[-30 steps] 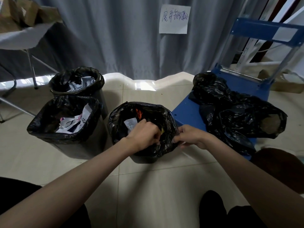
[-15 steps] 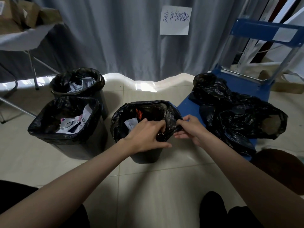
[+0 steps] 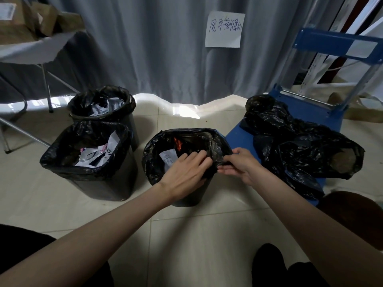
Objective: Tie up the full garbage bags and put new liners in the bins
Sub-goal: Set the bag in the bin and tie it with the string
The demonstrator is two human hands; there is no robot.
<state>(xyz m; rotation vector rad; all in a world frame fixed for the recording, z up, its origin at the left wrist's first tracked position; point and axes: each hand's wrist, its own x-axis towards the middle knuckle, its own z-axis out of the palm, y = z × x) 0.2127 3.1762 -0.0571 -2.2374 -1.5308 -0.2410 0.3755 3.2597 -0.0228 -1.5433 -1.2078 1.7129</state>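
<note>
Head view is showing us working at the nearest bin (image 3: 187, 195), standing on the tiled floor (image 3: 186, 235) just beside the near corner of the blue cart (image 3: 238, 137). Compared with a second ago, we are no longer bunching the bag low at the bin's near edge: our left hand (image 3: 184, 175) is now lying flatter over the rim, fingers spread onto the gathered plastic, thumb hidden. Our right hand (image 3: 238, 164) is pinching a fold of the black liner (image 3: 215, 141) at the rim's right side and drawing it clear. We judge the liner is coming free for tying, no knot yet. Two more full bins (image 3: 91, 162) are waiting to the left; loose black bags (image 3: 300, 148) are lying on the cart.
</note>
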